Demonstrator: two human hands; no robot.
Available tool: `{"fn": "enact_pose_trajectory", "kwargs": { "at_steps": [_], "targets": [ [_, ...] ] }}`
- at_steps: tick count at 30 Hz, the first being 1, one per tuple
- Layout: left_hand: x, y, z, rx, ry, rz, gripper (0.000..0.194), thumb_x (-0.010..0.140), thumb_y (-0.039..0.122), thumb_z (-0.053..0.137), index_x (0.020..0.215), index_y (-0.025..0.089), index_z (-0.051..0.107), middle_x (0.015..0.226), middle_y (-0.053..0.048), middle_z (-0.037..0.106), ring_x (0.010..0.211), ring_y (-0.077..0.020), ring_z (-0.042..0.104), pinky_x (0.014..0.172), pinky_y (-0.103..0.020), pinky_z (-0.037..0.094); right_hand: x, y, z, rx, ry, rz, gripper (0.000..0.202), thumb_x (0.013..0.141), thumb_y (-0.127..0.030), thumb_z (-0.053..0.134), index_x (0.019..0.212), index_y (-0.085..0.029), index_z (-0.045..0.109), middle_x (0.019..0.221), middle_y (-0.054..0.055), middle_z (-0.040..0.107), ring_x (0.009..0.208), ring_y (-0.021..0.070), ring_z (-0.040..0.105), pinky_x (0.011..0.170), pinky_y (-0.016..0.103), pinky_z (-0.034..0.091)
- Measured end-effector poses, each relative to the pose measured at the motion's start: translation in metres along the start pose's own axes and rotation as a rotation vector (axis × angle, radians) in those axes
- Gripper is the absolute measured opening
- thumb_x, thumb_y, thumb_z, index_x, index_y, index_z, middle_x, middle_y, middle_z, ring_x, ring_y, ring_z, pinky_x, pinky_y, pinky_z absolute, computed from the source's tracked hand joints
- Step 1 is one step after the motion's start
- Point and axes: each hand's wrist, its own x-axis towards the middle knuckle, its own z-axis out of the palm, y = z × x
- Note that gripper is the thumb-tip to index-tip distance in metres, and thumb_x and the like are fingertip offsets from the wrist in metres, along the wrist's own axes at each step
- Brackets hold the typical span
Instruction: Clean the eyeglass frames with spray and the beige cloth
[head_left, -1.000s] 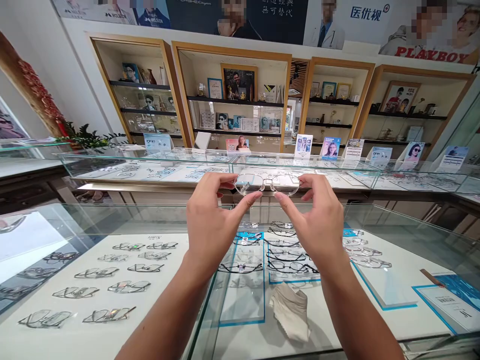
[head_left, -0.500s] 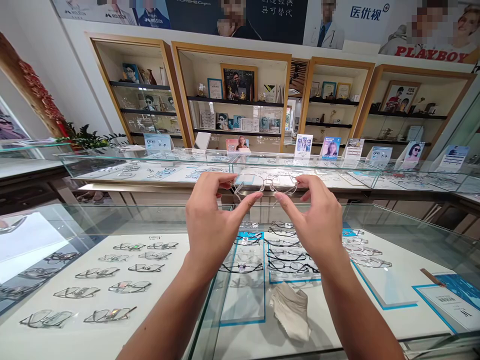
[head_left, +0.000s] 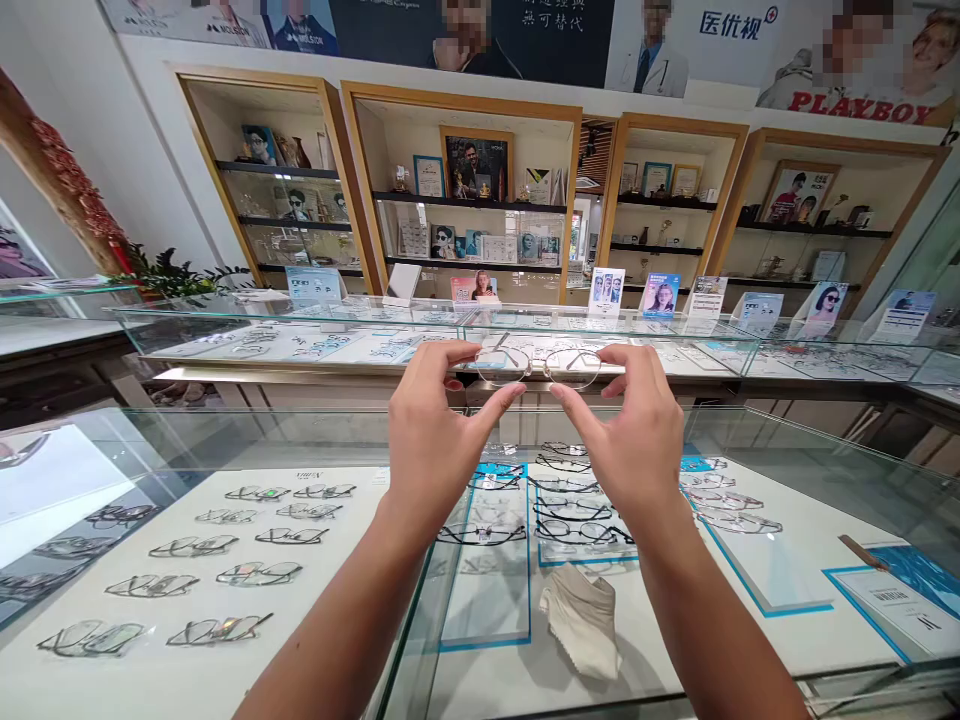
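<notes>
A pair of thin-rimmed eyeglasses (head_left: 504, 366) is held up in front of me, above the near glass showcase. My left hand (head_left: 439, 420) pinches the rim on the left side, thumb below and fingers above. On the other side my right hand (head_left: 630, 425) grips the rim in the same way, its thumb near the nose bridge. The lenses look clear, and the temples appear behind them. Below my hands, a crumpled beige cloth (head_left: 581, 618) lies on the showcase, near several dark-framed glasses (head_left: 585, 530) in blue-edged trays.
Rows of eyeglass frames (head_left: 193, 546) lie in the showcase at left. A wooden strip (head_left: 862, 552) and a blue-and-white card (head_left: 889, 605) rest at right. Across the aisle runs another glass counter (head_left: 360, 350) with standing cards. Wooden shelves (head_left: 461, 95) line the back wall.
The glasses have turned a little, so the lenses face me more and the temples show through them. Both hands still hold them; the left has shifted slightly right.
</notes>
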Motion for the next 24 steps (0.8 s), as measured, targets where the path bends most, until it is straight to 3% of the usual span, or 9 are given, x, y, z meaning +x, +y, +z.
{"fn": "enact_pose_trajectory", "kwargs": {
  "at_steps": [6, 13, 19, 24],
  "targets": [
    [-0.0007, 0.0031, 0.0006, 0.06, 0.045, 0.071, 0.038, 0.087, 0.035, 0.085, 0.116, 0.022, 0.065, 0.111, -0.007, 0.072, 0.103, -0.0249, 0.069, 0.081, -0.038, 0.057, 0.0002, 0.0007, 0.0002, -0.02, -0.043, 0.041, 0.038, 0.099, -0.053, 0.066, 0.118, -0.021, 0.061, 0.11, 0.01, 0.071, 0.086, 0.024, 0.066, 0.076, 0.037, 0.045],
    [-0.0033, 0.0046, 0.0019, 0.114, 0.116, 0.207, 0.039, 0.087, 0.036, 0.085, 0.117, 0.022, 0.063, 0.115, -0.011, 0.07, 0.109, -0.0284, 0.067, 0.093, -0.044, 0.056, 0.0019, 0.0034, 0.0023, -0.023, -0.107, 0.105, 0.045, 0.098, -0.059, 0.065, 0.121, -0.021, 0.063, 0.099, 0.01, 0.073, 0.087, 0.0271, 0.067, 0.08, 0.039, 0.046],
    [-0.0068, 0.0065, 0.0028, 0.132, 0.133, 0.216, 0.041, 0.087, 0.036, 0.085, 0.119, 0.022, 0.064, 0.117, -0.012, 0.069, 0.114, -0.0307, 0.066, 0.096, -0.047, 0.055, 0.0031, 0.0043, 0.0045, 0.016, -0.16, 0.138, 0.049, 0.098, -0.061, 0.065, 0.124, -0.02, 0.064, 0.098, 0.01, 0.074, 0.087, 0.0282, 0.069, 0.082, 0.041, 0.047],
    [-0.0046, 0.0049, 0.0041, 0.092, 0.12, 0.144, 0.041, 0.085, 0.037, 0.086, 0.117, 0.023, 0.064, 0.115, -0.01, 0.069, 0.111, -0.0288, 0.066, 0.093, -0.045, 0.056, 0.0028, 0.0046, 0.0052, 0.046, -0.122, 0.123, 0.045, 0.096, -0.057, 0.069, 0.123, -0.021, 0.064, 0.108, 0.01, 0.075, 0.086, 0.026, 0.068, 0.083, 0.042, 0.048]
  ]
}}
